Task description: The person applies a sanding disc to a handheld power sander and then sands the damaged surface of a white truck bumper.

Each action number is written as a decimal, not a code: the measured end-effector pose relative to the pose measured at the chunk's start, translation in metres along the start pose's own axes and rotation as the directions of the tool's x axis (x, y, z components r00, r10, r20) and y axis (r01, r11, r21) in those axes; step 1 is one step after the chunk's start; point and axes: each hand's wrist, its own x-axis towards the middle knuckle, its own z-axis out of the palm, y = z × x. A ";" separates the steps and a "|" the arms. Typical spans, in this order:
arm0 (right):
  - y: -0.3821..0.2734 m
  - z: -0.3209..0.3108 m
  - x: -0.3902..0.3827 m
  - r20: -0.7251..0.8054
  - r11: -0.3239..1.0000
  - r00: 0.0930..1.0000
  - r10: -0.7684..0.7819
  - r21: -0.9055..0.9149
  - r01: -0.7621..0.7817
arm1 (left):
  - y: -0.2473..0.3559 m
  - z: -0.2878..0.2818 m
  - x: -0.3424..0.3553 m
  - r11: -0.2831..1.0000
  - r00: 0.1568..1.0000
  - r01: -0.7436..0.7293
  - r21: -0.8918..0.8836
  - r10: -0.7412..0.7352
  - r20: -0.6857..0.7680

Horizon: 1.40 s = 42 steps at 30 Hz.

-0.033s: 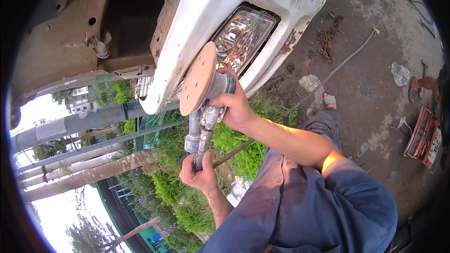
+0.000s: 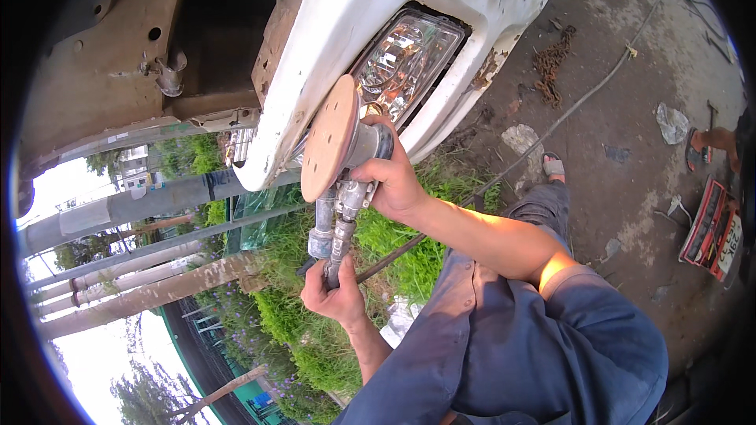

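Observation:
An air sander with a round, tan, holed sanding disc (image 2: 329,140) is held up in front of a white, chipped bumper (image 2: 323,47). My right hand (image 2: 394,177) is wrapped around the sander's body (image 2: 368,145), its thumb near the metal inlet. Lower down, my left hand (image 2: 337,295) pinches the hose coupling (image 2: 342,242) between thumb and fingers. A dark air hose (image 2: 394,258) runs off to the right from beside that hand. The disc faces left, and behind it sits a clear headlight (image 2: 413,59) set in the bumper. Whether disc and bumper touch, I cannot tell.
The hose continues across dirt ground, past a rusty chain (image 2: 554,67). At the right lie a red lamp unit (image 2: 713,232) and a plastic scrap (image 2: 672,123), near another person's sandalled foot (image 2: 697,149). Grass (image 2: 295,323) and thick pipes (image 2: 134,208) are at the left.
The sander's disc has tilted very slightly, showing a little narrower. Both hands keep their grip in nearly the same place.

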 end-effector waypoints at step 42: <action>0.063 -0.004 -0.017 -0.018 0.983 0.985 0.170 0.075 -0.168 | -0.016 -0.038 -0.019 0.996 0.987 0.058 0.063 -0.048 -0.155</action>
